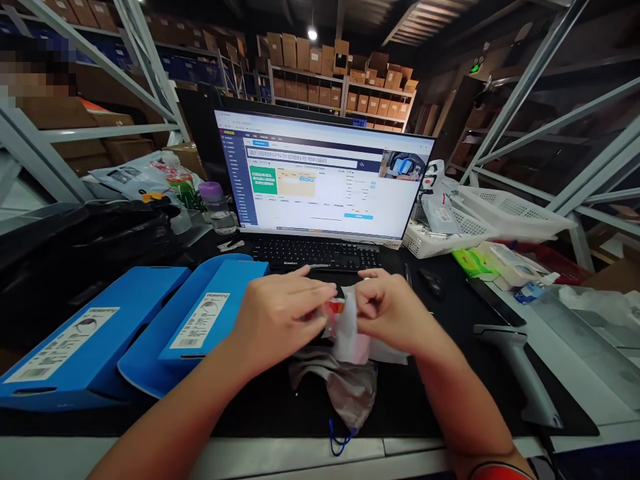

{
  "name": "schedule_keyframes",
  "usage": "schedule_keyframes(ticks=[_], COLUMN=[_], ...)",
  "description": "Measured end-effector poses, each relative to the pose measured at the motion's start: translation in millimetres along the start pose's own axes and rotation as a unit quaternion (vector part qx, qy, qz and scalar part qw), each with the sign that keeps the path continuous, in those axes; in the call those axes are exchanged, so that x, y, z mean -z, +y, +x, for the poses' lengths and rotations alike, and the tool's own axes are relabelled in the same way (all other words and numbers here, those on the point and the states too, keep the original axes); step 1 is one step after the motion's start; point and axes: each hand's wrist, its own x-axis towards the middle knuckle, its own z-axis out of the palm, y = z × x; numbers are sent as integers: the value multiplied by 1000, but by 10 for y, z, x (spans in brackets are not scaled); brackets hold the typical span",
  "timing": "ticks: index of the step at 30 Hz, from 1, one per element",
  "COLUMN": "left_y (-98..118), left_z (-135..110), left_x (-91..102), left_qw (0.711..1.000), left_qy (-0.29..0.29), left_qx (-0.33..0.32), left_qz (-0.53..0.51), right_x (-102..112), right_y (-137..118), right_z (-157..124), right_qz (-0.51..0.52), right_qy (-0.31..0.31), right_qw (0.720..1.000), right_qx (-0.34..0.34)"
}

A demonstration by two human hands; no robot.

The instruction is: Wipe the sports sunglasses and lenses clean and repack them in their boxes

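Observation:
My right hand (387,308) is curled closed on a thin white translucent plastic wrapping (346,330), which hangs below the fingers. Something pinkish shows through its lower part. From the left, my left hand (290,310) reaches in with bent fingers and the thumb underneath; a small red patch shows at its fingertips, and what it pinches is partly hidden. Beneath both hands a grey cloth drawstring pouch (345,387) lies crumpled on the black mat, its blue cord (341,440) hanging over the front edge.
Two blue boxes (95,333) with white labels lie at the left. A keyboard (315,253) and monitor (325,180) stand behind my hands. To the right are a scanner (523,373), mouse (431,281), phone (495,300) and white basket (450,233). A purple-lidded bottle (217,207) stands left.

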Motion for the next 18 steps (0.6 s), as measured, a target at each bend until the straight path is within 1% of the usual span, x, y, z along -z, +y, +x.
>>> schedule_keyframes(ticks=[2,3,4,5,7,9,10,12,14,16,18], left_y=[11,8,0,-14,-44,-67,-72,-71,-56,-31,0], left_z=[-10,-13,-14,-13,-3,9,13,11,2,-6,-8], left_x=[-21,-24,-21,-13,16,51,65,80,70,35,-11], left_qw=[999,999,999,999,1000,1000,1000,1000,1000,999,998], left_qy=[-22,-26,-23,-12,5,10,9,8,16,29,28], left_qx=[-24,-26,-22,-13,3,15,18,21,18,4,-19], left_qz=[-9,-20,-29,-35,-29,-23,-21,-17,-5,19,48], right_x=[-125,-147,-136,-95,51,221,294,383,378,279,115], right_y=[-68,-76,-64,-33,67,175,217,261,245,179,88], right_z=[8,16,26,36,52,57,55,50,49,54,61], right_qz=[-32,-20,14,66,174,233,241,242,246,245,196], right_qy=[48,61,57,37,-35,-94,-103,-91,-62,-27,17], right_qw=[998,998,998,997,982,965,963,964,966,967,979], right_qx=[1,-6,-17,-31,-58,-68,-66,-56,-53,-61,-53])
